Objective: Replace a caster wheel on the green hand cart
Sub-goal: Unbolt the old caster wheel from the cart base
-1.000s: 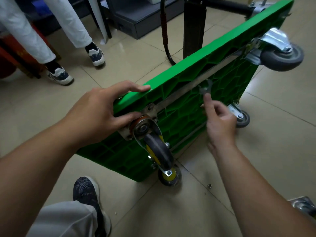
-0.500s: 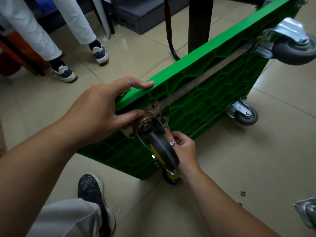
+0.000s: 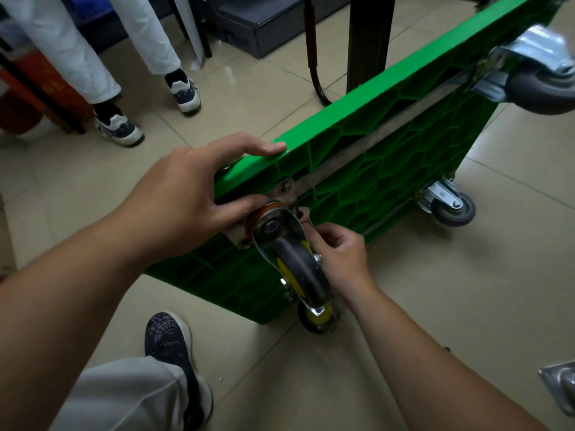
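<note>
Beige floor tiles (image 3: 466, 306) carry the green hand cart (image 3: 389, 169), tipped on its long edge, where a person's left hand (image 3: 186, 206) grips the cart's upper rim, thumb beside the corner caster wheel (image 3: 298, 269), while the right hand (image 3: 342, 253) curls its fingers behind that caster's fork, any grasp hidden.

cart (image 3: 389, 181) 1 | casters (image 3: 298, 269) 4, maybe 5th loose | hands (image 3: 186, 206) 2

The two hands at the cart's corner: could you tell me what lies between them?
Head view: the caster wheel with its yellow hub lies between the left hand, gripping the cart, and the right hand.
</note>
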Demonstrator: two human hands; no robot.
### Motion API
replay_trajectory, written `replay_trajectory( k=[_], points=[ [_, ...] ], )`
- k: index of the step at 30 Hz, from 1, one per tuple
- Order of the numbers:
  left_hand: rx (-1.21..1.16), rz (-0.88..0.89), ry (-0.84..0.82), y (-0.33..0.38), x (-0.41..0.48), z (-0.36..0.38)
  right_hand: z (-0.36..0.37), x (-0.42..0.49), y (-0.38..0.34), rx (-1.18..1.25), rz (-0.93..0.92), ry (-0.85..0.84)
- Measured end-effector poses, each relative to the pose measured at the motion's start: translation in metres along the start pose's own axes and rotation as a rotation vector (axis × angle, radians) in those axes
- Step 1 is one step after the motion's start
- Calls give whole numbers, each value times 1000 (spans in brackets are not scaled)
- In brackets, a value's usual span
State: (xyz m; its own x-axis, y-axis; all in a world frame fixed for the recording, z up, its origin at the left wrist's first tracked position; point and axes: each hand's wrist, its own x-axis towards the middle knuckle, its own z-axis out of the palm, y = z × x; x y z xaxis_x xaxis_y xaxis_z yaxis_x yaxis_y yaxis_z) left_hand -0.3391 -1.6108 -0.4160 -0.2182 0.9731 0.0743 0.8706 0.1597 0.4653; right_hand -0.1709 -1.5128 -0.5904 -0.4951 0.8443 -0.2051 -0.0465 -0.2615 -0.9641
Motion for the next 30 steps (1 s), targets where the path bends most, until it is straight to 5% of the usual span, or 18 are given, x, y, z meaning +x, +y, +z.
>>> replay_trajectory(
  k=[8,14,21,30],
  points=[
    [-11,3,-11,1,0,0,-50,34,-56,-852,-344,-59],
    [-15,11,-13,2,0,0,-48,37,-93,-1191,-825,1],
    [-19,12,-12,1,0,0,-51,35,-89,-1127,-863,37],
    [-11,2,-4,2,0,0,-74,26,-63,-708,-481,84]
  ],
)
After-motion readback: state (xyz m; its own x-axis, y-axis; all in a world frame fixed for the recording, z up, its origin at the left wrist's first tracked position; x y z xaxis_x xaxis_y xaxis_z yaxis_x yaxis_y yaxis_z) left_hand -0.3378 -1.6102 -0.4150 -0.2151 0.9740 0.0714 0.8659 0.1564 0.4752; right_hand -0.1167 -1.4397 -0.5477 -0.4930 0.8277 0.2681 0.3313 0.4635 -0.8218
